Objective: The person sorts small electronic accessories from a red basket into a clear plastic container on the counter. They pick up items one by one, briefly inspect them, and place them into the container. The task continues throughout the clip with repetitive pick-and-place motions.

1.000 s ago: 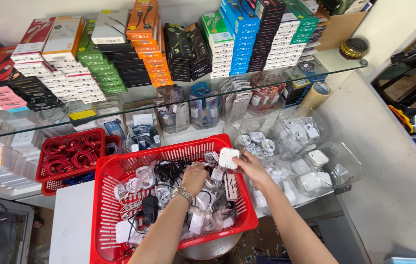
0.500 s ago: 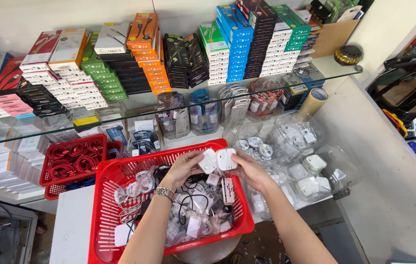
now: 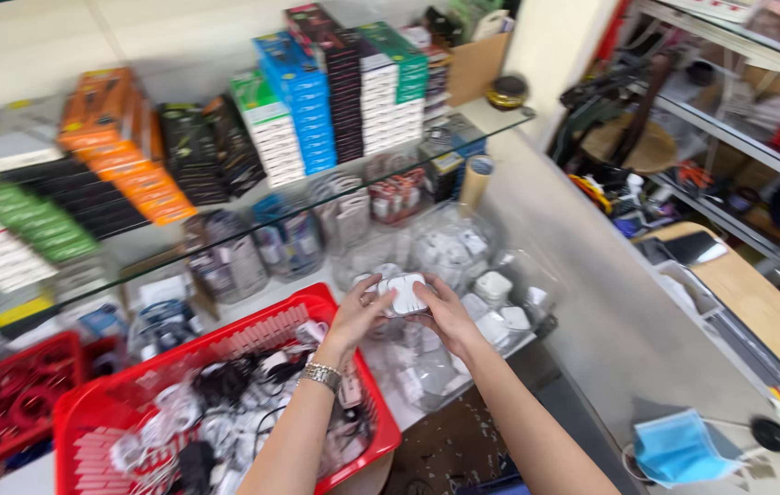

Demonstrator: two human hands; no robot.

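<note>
A person's two bare hands meet over a cluttered counter. The left hand [image 3: 358, 316], a metal watch [image 3: 321, 374] on its wrist, and the right hand [image 3: 445, 316] both grasp a small white charger [image 3: 405, 291], pinched between the fingertips of each — held up, seemingly for inspection. Just below and left of the hands sits a red basket [image 3: 367, 403] heaped with bagged cables. Beyond the hands, clear plastic tubs [image 3: 449, 247] hold more white chargers. Farthest away, a glass shelf [image 3: 491, 119] carries stacked coloured boxes [image 3: 303, 92], sorted by colour.
</note>
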